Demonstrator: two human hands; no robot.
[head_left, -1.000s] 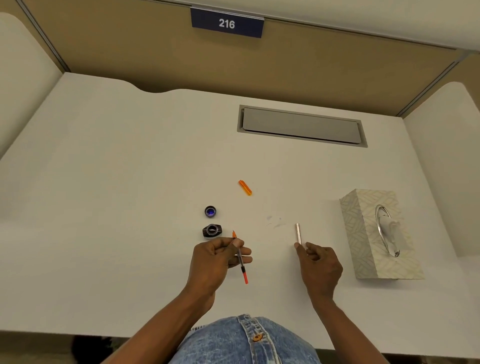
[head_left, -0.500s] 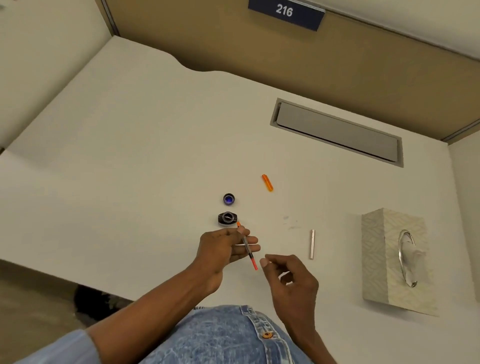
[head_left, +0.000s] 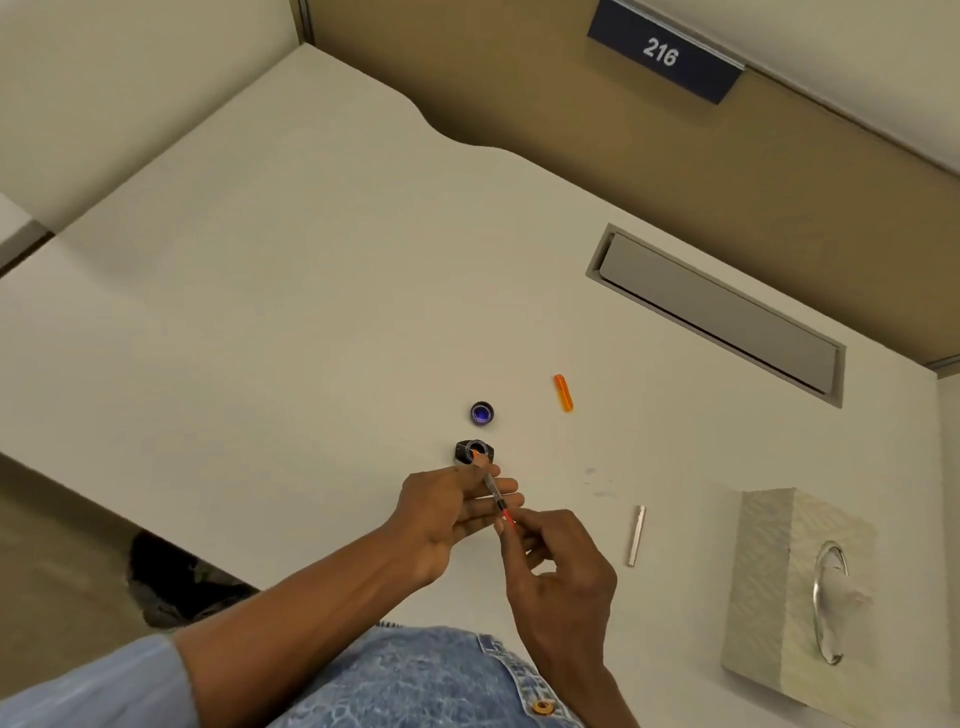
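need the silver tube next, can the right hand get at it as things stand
Likely yes, once it lets go: the right hand is pinching the plunger of the syringe. The silver tube lies close beside it on the desk, nothing between them.

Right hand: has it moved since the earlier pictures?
Yes. The right hand went leftward, away from the silver tube on the desk, and now pinches the plunger end of the syringe.

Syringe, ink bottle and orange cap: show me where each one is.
syringe (head_left: 492, 485), head view, on its clear barrel.
ink bottle (head_left: 461, 453), head view, on its dark body.
orange cap (head_left: 563, 393), head view, on its middle.
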